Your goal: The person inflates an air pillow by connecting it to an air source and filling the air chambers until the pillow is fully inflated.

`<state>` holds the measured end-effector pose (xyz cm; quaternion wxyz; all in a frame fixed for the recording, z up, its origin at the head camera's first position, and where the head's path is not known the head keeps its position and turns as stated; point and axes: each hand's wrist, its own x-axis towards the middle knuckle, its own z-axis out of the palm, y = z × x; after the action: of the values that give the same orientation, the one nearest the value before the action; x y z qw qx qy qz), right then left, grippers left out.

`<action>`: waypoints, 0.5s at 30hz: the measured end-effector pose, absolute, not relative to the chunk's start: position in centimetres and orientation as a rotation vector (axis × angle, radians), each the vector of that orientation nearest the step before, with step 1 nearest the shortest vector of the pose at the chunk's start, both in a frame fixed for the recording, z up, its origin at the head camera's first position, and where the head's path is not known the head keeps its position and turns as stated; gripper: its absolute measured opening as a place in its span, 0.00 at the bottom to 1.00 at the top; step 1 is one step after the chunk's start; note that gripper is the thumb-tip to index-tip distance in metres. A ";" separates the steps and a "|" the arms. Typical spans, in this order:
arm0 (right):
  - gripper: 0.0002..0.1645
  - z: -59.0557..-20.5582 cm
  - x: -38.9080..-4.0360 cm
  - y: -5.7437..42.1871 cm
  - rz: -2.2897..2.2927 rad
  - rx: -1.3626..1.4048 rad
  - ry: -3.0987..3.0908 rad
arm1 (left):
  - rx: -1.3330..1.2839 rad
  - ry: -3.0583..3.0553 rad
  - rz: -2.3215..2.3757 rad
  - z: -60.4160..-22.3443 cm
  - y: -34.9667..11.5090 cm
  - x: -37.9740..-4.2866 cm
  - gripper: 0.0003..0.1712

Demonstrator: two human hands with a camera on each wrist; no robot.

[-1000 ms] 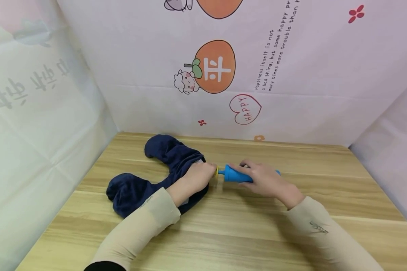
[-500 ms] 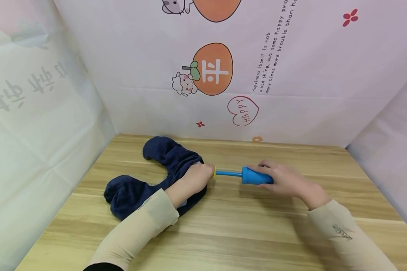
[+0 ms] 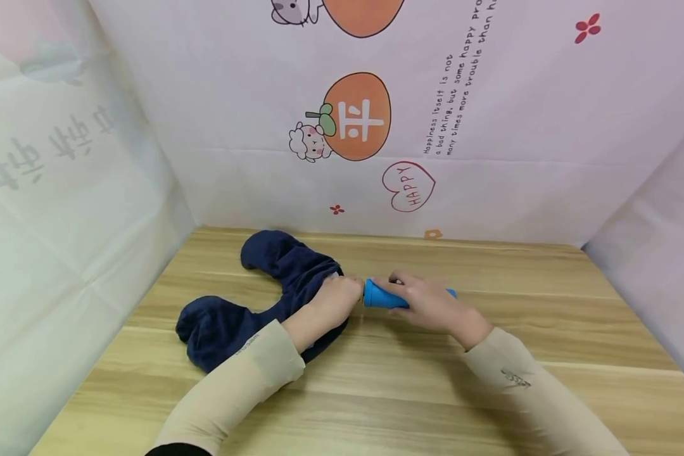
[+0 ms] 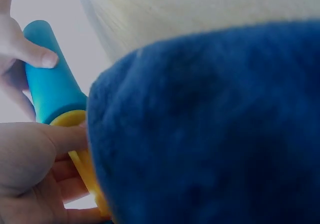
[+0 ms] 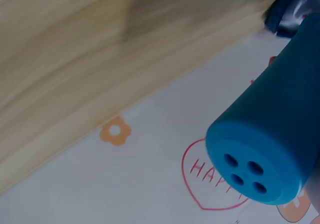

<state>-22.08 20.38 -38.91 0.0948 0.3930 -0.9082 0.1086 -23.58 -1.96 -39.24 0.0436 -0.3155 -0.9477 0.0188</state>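
A navy U-shaped neck pillow [image 3: 219, 326] of wrinkled fabric lies on the table's left half, its opening facing left. At its right edge my left hand [image 3: 335, 299] grips the yellow end [image 4: 86, 170] of a hand pump [image 3: 380, 294]. Whatever joins pump and pillow is hidden behind the hand and fabric. My right hand [image 3: 433, 305] holds the pump's blue barrel [image 4: 50, 84], thumb along its side. The barrel is pushed up against the yellow part, so no rod shows. In the right wrist view, the barrel's end face [image 5: 246, 173] has several small holes.
The wood-grain table [image 3: 410, 392] runs back to a printed white cloth wall [image 3: 251, 114]. Other cloth walls stand at the left [image 3: 74, 240] and at the right [image 3: 650, 215].
The right hand drew the blue barrel rightward, baring the pump's rod, then pushed it back left against the yellow end. My left hand and the pillow stay nearly in place.
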 end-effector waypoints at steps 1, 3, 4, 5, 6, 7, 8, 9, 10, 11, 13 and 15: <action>0.40 -39.0 -22.1 20.1 0.340 1.167 -2.686 | -0.964 -2.906 0.056 -39.2 -2.0 -23.6 0.09; 0.41 -39.1 -22.1 20.0 0.372 1.157 -2.694 | -0.976 -2.904 0.069 -39.2 -2.0 -23.7 0.10; 0.41 -39.1 -22.1 20.1 0.383 1.148 -2.704 | -0.983 -2.901 0.070 -39.2 -2.0 -23.7 0.10; 0.41 -39.1 -22.1 20.3 0.387 1.137 -2.715 | -0.991 -2.899 0.068 -39.2 -2.0 -23.8 0.10; 0.41 -39.0 -22.1 20.4 0.390 1.128 -2.729 | -0.999 -2.897 0.067 -39.2 -2.0 -23.8 0.10; 0.41 -39.0 -22.1 20.6 0.391 1.122 -2.743 | -1.005 -2.897 0.062 -39.1 -2.1 -23.9 0.10; 0.41 -38.9 -22.1 20.9 0.387 1.117 -2.759 | -1.010 -2.896 0.055 -39.1 -2.2 -24.0 0.09; 0.41 -38.8 -22.2 21.2 0.379 1.111 -2.775 | -1.009 -2.898 0.043 -39.1 -2.3 -24.0 0.09; 0.42 -38.8 -22.2 21.5 0.366 1.103 -2.794 | -1.005 -2.901 0.022 -39.0 -2.4 -24.1 0.07; 0.41 -38.7 -22.3 22.0 0.358 1.102 -2.806 | -1.003 -2.905 0.000 -39.0 -2.5 -24.1 0.06; 0.41 -38.4 -22.4 23.0 0.367 1.097 -2.839 | -0.997 -2.912 -0.046 -38.9 -2.7 -24.2 0.03; 0.41 -38.1 -22.4 24.2 0.394 1.086 -2.878 | -0.997 -2.917 -0.087 -38.9 -2.9 -24.2 0.02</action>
<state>-22.41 24.23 -38.10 0.0202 0.3500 -0.9279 0.1269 -24.18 -2.88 -38.87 0.0289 -0.3232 -0.9455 -0.0283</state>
